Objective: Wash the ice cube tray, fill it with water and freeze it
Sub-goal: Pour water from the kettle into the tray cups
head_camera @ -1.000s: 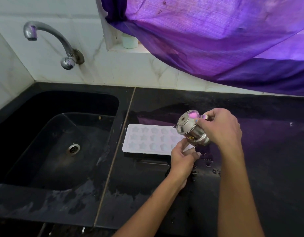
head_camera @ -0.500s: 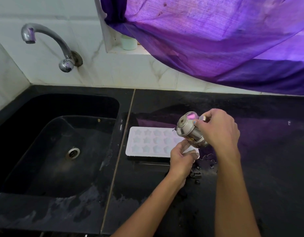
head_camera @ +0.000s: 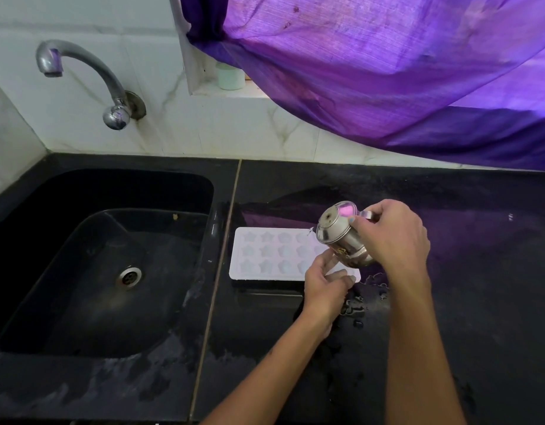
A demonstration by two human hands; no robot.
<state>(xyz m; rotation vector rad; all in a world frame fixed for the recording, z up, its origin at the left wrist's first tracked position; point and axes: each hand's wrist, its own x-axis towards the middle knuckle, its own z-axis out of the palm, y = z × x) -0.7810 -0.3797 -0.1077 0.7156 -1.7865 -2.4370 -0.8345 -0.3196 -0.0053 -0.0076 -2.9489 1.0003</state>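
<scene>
A white ice cube tray (head_camera: 271, 253) with star-shaped cells lies flat on the black counter, just right of the sink. My left hand (head_camera: 325, 285) pinches the tray's near right corner. My right hand (head_camera: 391, 237) grips a small steel cup (head_camera: 341, 237) by its handle and holds it tilted over the tray's right end, mouth turned to the left. The tray's right cells are hidden behind the cup and my hands.
A black sink (head_camera: 111, 265) with a drain sits at left under a chrome tap (head_camera: 90, 75). Water drops lie on the counter (head_camera: 366, 299) beside the tray. A purple curtain (head_camera: 387, 72) hangs over the back right, with a pale cup (head_camera: 231, 76) on the ledge.
The view has shifted slightly. The cup stays tilted over the tray's right end, and my left hand keeps its hold on the corner.
</scene>
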